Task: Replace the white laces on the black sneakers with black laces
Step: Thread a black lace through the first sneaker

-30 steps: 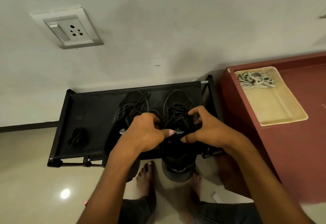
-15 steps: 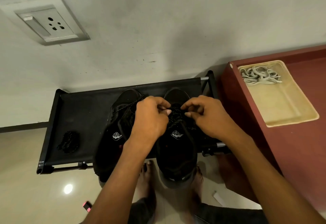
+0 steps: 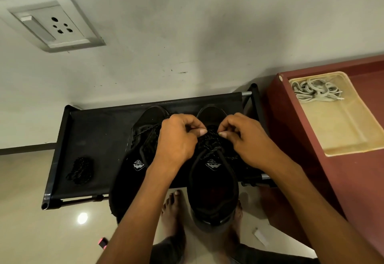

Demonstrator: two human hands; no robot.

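Two black sneakers stand side by side on a black rack, toes toward the wall. The right sneaker carries a black speckled lace through its eyelets. My left hand and my right hand meet over its upper eyelets, each pinching that lace between thumb and fingers. The left sneaker is partly hidden under my left forearm, with black lace showing on it too. A coiled black lace lies on the rack's left part. White laces lie bunched in a cream tray.
The cream tray sits on a dark red cabinet right of the rack. A wall socket is on the wall beyond. My bare feet stand on the tiled floor under the rack's front edge.
Both hands moved from the sneaker's tongue up toward its toe end and now pinch the lace close together. The view shifted slightly.
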